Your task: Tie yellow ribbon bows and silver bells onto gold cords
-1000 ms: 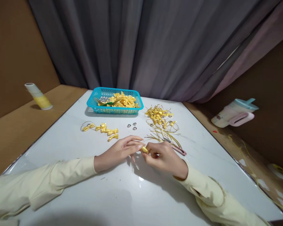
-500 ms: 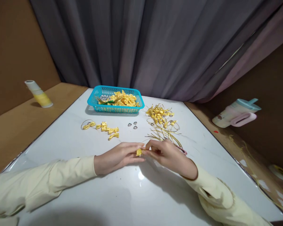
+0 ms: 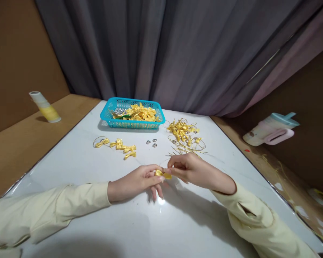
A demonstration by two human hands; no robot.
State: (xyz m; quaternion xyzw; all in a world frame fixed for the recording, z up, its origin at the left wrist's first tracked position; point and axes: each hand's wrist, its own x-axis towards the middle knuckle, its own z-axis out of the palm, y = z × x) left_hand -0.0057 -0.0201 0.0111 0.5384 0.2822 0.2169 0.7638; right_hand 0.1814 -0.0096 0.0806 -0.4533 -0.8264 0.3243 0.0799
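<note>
Between my two hands, above the white table, is a yellow ribbon bow (image 3: 159,173) with a thin cord showing behind it. My left hand (image 3: 141,181) pinches the bow's left side with thumb and index finger, the other fingers hanging loosely below. From the right, my right hand (image 3: 191,170) has thumb and index finger closed at the bow's right side. Beyond my hands lie three small silver beads (image 3: 154,145) and a few loose yellow bows (image 3: 129,148). One bow on a looped cord (image 3: 101,143) rests to their left.
A blue basket (image 3: 131,124) of yellow bows and silver pieces stands at the back. Right of it is a heap of bows on gold cords (image 3: 183,129), with loose cords (image 3: 187,148) in front. A cup (image 3: 271,129) and a ribbon-wound cone (image 3: 46,107) stand at the sides.
The bow has turned and shows more of its width. My left fingers have moved from flat and extended to a pinch on it. My right hand has shifted slightly right and up.
</note>
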